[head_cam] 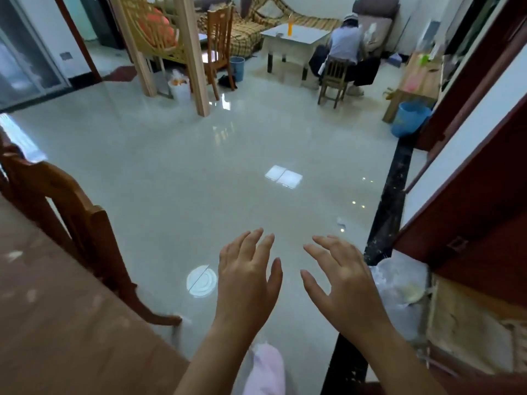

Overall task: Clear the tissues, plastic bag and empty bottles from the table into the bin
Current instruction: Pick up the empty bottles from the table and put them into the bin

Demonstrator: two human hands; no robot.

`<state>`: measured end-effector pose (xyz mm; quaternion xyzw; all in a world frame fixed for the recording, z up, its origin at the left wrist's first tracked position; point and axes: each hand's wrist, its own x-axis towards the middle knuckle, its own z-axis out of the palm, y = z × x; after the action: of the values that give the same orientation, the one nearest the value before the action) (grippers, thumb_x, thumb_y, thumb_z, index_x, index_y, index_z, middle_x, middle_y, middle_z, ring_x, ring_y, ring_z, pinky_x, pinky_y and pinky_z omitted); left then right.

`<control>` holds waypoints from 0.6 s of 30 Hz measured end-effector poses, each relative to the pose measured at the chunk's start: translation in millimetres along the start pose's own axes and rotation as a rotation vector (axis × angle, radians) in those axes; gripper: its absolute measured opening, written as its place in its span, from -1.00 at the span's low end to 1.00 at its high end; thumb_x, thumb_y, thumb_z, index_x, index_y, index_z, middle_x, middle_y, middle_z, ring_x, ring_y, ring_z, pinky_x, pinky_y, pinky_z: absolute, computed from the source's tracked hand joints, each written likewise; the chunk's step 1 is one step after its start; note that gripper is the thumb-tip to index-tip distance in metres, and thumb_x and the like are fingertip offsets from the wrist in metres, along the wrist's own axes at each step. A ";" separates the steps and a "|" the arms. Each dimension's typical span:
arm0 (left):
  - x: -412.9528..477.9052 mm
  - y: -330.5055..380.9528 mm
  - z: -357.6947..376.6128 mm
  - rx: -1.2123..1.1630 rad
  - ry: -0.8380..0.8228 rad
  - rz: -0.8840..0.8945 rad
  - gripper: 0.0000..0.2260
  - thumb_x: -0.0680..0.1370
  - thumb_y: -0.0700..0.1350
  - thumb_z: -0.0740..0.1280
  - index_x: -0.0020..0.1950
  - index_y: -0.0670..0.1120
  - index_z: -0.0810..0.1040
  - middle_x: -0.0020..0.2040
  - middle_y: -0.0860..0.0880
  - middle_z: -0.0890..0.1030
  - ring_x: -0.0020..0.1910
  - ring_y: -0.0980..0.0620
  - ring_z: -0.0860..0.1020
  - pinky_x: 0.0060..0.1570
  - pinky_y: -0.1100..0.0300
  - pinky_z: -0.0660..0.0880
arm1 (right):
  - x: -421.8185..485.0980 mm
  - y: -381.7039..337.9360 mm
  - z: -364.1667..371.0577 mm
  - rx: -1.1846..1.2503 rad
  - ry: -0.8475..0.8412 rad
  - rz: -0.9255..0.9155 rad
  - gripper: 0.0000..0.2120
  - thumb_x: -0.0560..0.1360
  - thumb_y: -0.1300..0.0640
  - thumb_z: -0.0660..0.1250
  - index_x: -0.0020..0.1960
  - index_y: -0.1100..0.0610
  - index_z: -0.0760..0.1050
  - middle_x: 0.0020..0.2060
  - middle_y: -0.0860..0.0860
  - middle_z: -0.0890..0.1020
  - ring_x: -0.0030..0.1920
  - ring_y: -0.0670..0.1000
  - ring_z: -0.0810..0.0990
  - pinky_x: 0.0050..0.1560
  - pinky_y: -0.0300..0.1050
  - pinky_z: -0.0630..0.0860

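My left hand (247, 276) and my right hand (343, 277) hover side by side over the glossy tiled floor, palms down, fingers spread, holding nothing. The brown wooden table (57, 323) fills the lower left corner; its visible top shows only pale smudges. A bin lined with a clear plastic bag (399, 283) stands just right of my right hand, against the wall, with pale rubbish inside. A small white scrap (341, 222) lies on the floor beyond my right hand. No bottles show near me.
A wooden chair (71, 223) stands by the table at left. A dark red door frame (470, 223) and black floor strip run along the right. Farther off are a blue bucket (409, 118), a white bin (179, 86), a blue bin (237, 68), and a seated person (346, 44) at a low table.
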<state>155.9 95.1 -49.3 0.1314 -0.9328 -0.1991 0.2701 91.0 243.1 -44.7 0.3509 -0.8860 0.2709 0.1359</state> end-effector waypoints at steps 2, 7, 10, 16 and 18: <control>38.6 -8.5 18.6 -0.019 0.011 -0.002 -0.65 0.48 -0.03 0.17 0.16 -0.16 0.54 0.12 -0.14 0.60 0.13 -0.16 0.53 0.12 -0.12 0.45 | 38.5 18.6 8.8 -0.016 0.002 0.001 -0.62 0.44 -0.04 0.19 0.14 0.15 0.52 0.09 0.11 0.59 0.16 0.17 0.50 0.14 0.24 0.44; 132.6 -39.3 50.4 -0.056 0.071 -0.005 -0.65 0.48 -0.04 0.17 0.16 -0.17 0.54 0.11 -0.14 0.61 0.12 -0.15 0.54 0.13 -0.05 0.42 | 147.8 45.7 36.2 -0.051 -0.051 -0.026 -0.60 0.46 -0.06 0.16 0.17 0.13 0.51 0.12 0.09 0.57 0.18 0.15 0.49 0.19 0.17 0.40; 181.9 -57.0 64.6 -0.039 0.099 -0.032 -0.65 0.48 -0.04 0.17 0.16 -0.18 0.54 0.10 -0.14 0.61 0.12 -0.15 0.54 0.13 -0.03 0.41 | 206.6 55.6 51.0 -0.060 -0.087 -0.070 -0.60 0.46 -0.05 0.16 0.18 0.14 0.50 0.13 0.10 0.57 0.18 0.15 0.49 0.19 0.14 0.39; 246.0 -90.5 85.9 0.007 0.108 -0.080 -0.66 0.47 -0.04 0.17 0.14 -0.17 0.55 0.09 -0.14 0.62 0.11 -0.16 0.54 0.11 -0.06 0.44 | 285.1 72.6 87.5 -0.020 -0.096 -0.121 -0.60 0.46 -0.05 0.17 0.16 0.15 0.51 0.11 0.10 0.58 0.16 0.14 0.50 0.19 0.10 0.37; 266.3 -105.0 90.5 0.037 0.119 -0.110 -0.66 0.47 -0.05 0.17 0.13 -0.18 0.56 0.08 -0.14 0.62 0.10 -0.16 0.55 0.10 -0.07 0.44 | 312.2 79.3 103.9 -0.002 -0.112 -0.150 -0.61 0.46 -0.04 0.17 0.16 0.16 0.51 0.09 0.11 0.59 0.14 0.14 0.52 0.17 0.08 0.39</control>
<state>-98.3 -64.7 -45.6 0.1989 -0.9099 -0.1883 0.3115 -193.2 60.3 -25.5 0.4308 -0.8637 0.2392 0.1064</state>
